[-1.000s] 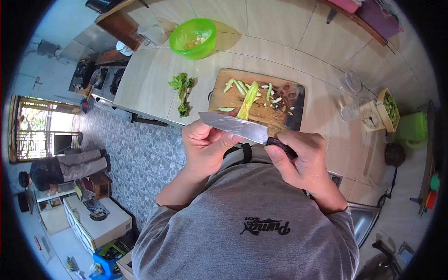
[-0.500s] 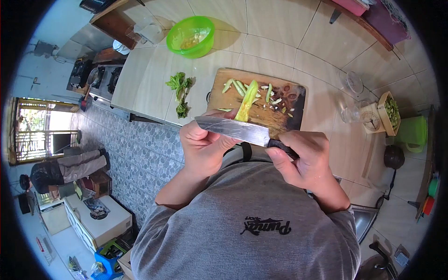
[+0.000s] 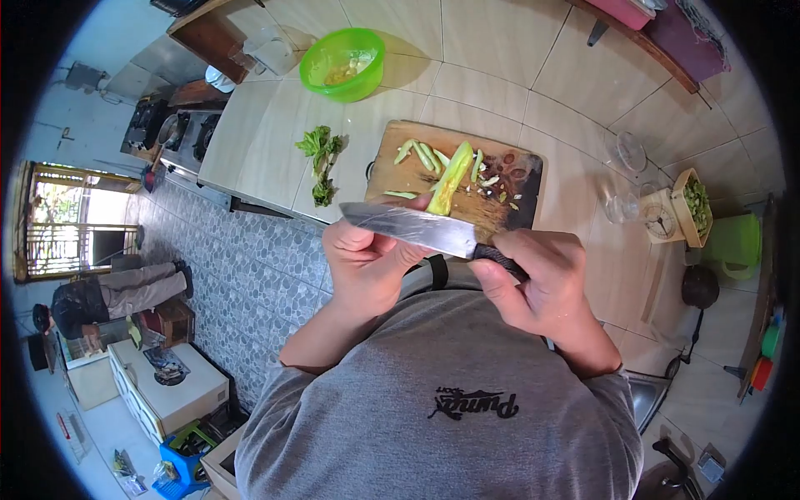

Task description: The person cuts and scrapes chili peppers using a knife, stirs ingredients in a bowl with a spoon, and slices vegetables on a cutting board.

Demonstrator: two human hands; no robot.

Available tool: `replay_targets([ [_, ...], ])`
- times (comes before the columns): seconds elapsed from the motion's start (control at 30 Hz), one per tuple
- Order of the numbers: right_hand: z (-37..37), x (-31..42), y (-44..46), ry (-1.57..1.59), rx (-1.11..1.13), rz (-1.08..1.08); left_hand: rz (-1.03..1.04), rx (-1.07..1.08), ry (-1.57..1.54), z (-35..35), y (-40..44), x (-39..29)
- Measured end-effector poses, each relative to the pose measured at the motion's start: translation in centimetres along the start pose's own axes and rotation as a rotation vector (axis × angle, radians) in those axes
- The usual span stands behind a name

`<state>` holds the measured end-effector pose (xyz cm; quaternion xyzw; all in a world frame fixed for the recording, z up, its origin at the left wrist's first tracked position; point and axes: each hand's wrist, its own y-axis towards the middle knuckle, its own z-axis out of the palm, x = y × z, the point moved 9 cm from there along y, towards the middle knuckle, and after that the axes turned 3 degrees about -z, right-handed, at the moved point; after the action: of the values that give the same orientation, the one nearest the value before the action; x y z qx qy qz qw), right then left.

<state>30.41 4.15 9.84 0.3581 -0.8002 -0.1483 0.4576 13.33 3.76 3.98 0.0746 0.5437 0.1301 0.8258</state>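
My right hand (image 3: 537, 275) is wrapped round the dark handle of a knife (image 3: 412, 229), whose broad blade points left across my left hand (image 3: 367, 262). The fingers of that left hand hold a long pale green vegetable piece (image 3: 451, 181) with a yellowish inside, its lower end hidden behind the blade. Beyond both hands lies a wooden cutting board (image 3: 483, 212), dark at its right end. Green strips (image 3: 427, 157) and small scraps are scattered on the board.
A green bowl (image 3: 342, 65) with pale pieces stands at the back left. Leafy greens (image 3: 320, 164) lie left of the board. On the right are a scale (image 3: 660, 220), a tray of chopped greens (image 3: 693, 204) and a green pitcher (image 3: 737, 244). Another person (image 3: 117, 296) stands far left.
The vegetable piece has tilted to the right and shows more of its yellowish inside. The knife has shifted slightly left, still in my right hand.
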Motion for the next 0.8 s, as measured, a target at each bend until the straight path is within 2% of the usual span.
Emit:
replay_targets([
  [0.1, -0.5, -0.3, 0.1, -0.027, 0.010, 0.009, -0.089, 0.041, 0.025, 0.2, -0.1, 0.4],
  [0.3, -0.8, -0.5, 0.2, -0.028, -0.006, 0.015, -0.077, 0.084, -0.071, 1.0, 0.2, 0.6],
  [0.5, -1.1, -0.6, 0.3, -0.051, -0.026, -0.015, -0.013, 0.040, -0.062, 1.1, 0.9, 1.2],
  [0.6, -1.8, -1.5, 0.3, -0.109, -0.039, 0.004, -0.078, 0.117, -0.126, 1.8, 1.1, 1.6],
  [0.7, -1.6, -1.5, 0.3, -0.068, -0.008, 0.018, -0.050, 0.078, -0.015, 1.8, 1.3, 1.5],
  [0.8, -1.3, -1.5, 0.6, -0.045, -0.011, 0.001, -0.044, 0.043, -0.048, 1.6, 1.4, 1.7],
])
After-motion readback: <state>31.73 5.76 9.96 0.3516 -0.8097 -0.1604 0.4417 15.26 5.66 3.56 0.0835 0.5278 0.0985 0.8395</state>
